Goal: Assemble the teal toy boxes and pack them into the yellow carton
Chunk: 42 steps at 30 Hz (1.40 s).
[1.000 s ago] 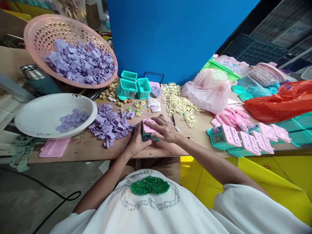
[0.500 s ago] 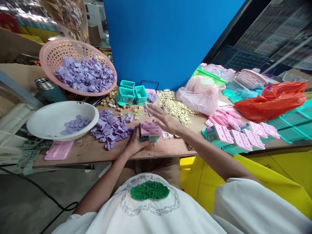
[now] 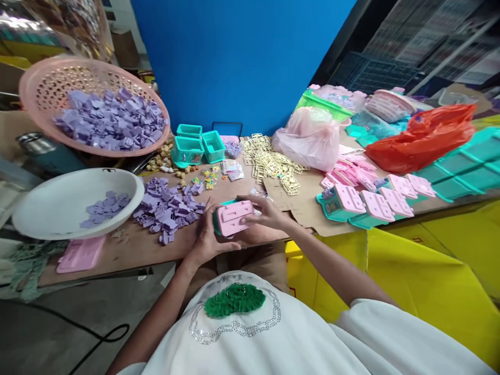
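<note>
At frame centre, the left hand (image 3: 205, 237) and right hand (image 3: 261, 214) both grip 1 teal box with a pink lid (image 3: 231, 217). Loose purple pieces (image 3: 167, 205) lie just left of it on the table (image 3: 128, 247)

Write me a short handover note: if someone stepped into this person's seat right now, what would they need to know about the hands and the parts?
Left hand: grips the teal toy box with pink lid from the left, at the table's near edge.
Right hand: fingers on the lid's right side.
Parts: loose purple pieces lie left of the box; more fill the pink basket and white bowl.
Done: a row of lidded boxes stands on the right.
Left: open teal boxes sit by the blue wall.
</note>
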Motion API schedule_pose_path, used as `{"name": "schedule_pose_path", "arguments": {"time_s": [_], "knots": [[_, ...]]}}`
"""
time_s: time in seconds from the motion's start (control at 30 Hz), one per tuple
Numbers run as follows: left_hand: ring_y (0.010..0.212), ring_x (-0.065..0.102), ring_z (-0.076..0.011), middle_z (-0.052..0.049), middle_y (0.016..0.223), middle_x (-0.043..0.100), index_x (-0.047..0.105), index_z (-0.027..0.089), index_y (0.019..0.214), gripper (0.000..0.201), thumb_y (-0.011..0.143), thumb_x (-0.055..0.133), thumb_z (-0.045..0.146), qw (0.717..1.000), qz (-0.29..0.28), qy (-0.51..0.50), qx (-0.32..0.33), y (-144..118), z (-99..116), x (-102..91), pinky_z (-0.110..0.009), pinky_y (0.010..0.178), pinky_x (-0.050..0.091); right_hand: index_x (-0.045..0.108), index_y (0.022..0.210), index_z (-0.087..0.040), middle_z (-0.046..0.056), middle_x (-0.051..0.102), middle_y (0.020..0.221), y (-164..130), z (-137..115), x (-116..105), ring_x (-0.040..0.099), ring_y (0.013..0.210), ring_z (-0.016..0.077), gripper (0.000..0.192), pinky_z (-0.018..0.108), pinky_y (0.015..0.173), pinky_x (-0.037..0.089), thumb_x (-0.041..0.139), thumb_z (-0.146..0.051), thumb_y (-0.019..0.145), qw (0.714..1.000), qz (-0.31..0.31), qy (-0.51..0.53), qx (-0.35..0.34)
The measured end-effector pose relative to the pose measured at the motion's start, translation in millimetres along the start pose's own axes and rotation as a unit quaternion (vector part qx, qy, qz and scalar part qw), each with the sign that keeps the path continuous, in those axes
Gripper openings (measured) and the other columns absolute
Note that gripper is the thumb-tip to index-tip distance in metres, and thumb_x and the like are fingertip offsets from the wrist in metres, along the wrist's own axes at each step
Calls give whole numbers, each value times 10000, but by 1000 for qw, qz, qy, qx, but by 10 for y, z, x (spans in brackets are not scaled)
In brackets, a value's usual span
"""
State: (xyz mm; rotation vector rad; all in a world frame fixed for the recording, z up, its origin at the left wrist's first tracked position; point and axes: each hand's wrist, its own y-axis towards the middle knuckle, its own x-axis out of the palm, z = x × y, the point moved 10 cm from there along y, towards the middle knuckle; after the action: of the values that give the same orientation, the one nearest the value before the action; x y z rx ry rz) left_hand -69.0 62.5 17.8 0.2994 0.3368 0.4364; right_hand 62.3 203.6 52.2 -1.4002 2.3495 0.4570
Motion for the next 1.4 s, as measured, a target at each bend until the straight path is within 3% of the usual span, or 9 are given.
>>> {"name": "schedule_pose_path", "arguments": {"time_s": [0.1,0.23,0.4,0.47,0.6,0.87,1.0,1.2,1.4], "knots": [[1392,592,-322,-160,1468,607,537,224,1434,729,860,799,590,993,38,-63,-94,23,-93,-58,-487,1220,459,489,1638,-198,242,559,1575,-120,-252,107,566,1419,378,913,571,1179,467,793,-643,900,989,30,-114,-95],[1296,657,-321,-104,1366,700,592,258,1383,648,859,776,593,977,62,-106,-172,92,-101,-33,-456,1150,528,382,1687,-127,286,555,1481,-150,-527,319,555,1338,394,912,616,1160,435,727,-576,972,930,-50,-340,-131],[1425,594,-353,-121,1464,651,524,296,1516,749,901,707,683,972,-8,-164,-166,123,216,169,-492,1211,487,298,1710,-137,226,567,1413,-646,-793,-262,586,1254,337,1031,458,1071,525,765,-606,919,916,85,-381,-91],[1441,588,-355,-129,1488,632,437,322,1597,835,901,703,700,967,-17,-196,-162,141,280,223,-513,1221,481,323,1697,-144,219,575,1387,-1015,-679,-775,621,1185,336,1043,450,1007,557,766,-643,895,897,212,-387,-4],[1498,538,-358,-141,1569,581,475,315,1573,828,875,780,638,966,-43,-195,-167,235,182,420,-514,1249,465,422,1645,-109,229,632,1296,-1678,-112,-1565,663,1097,360,940,485,960,573,746,-585,902,788,360,-448,218],[1485,575,-313,-124,1644,529,567,295,1518,653,926,781,467,971,-186,-143,-47,253,227,1154,-473,1249,497,593,1513,-58,312,503,1606,-1579,462,-1616,331,1545,517,678,803,1206,242,666,-473,982,656,342,-616,273],[1410,638,-305,-120,1534,629,667,277,1419,512,946,751,455,988,-130,-87,1,206,185,979,-456,1183,565,522,1585,-87,317,511,1591,-1507,401,-1653,305,1550,520,737,853,1165,226,692,-464,975,683,347,-594,244],[1258,720,-289,-101,1329,736,750,287,1284,314,991,695,385,997,13,48,51,42,195,308,-462,1071,635,536,1585,-188,250,527,1552,-1311,-252,-1812,352,1516,475,628,771,1183,322,600,-479,1033,738,419,-523,80],[1206,745,-268,-110,1297,751,737,278,1301,303,1011,657,307,995,53,78,40,-93,135,183,-392,990,668,644,1484,-202,202,641,1389,189,-498,-1362,602,1273,369,498,568,1085,523,595,-453,1058,884,253,-378,-112]]}}
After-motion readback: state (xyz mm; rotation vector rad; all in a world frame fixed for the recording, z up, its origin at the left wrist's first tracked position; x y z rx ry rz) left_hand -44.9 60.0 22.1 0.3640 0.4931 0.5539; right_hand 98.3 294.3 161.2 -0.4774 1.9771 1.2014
